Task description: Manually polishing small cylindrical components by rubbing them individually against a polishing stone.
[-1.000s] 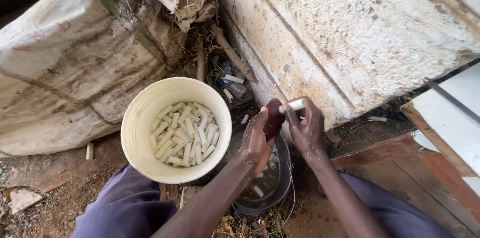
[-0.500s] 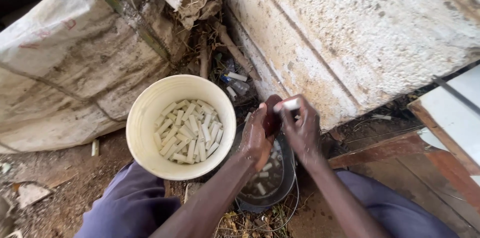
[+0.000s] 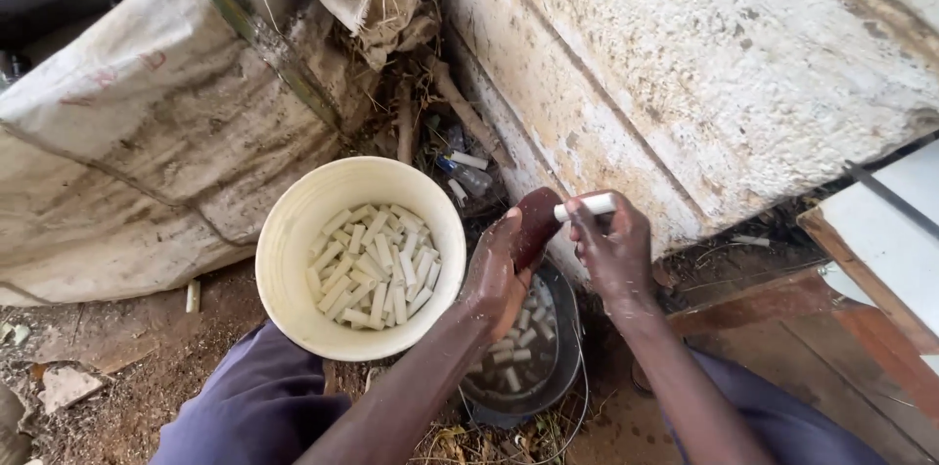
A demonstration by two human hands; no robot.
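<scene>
My left hand grips a dark red-brown oblong piece, held upright above a dark metal bowl of water with several white sticks in it. My right hand pinches a short white stick and presses its end against the top of the dark piece. To the left, against my left knee, stands a cream plastic bucket filled with several short white sticks.
A rough whitewashed wall rises straight ahead. A large dirty sack leans at the left. Plastic litter and twigs lie in the gap between them. Worn wooden boards are at the right. Bare dirt ground lies at lower left.
Both hands stay together over the bowl. The view has shifted a little, and the white stick now lies more level against the dark piece.
</scene>
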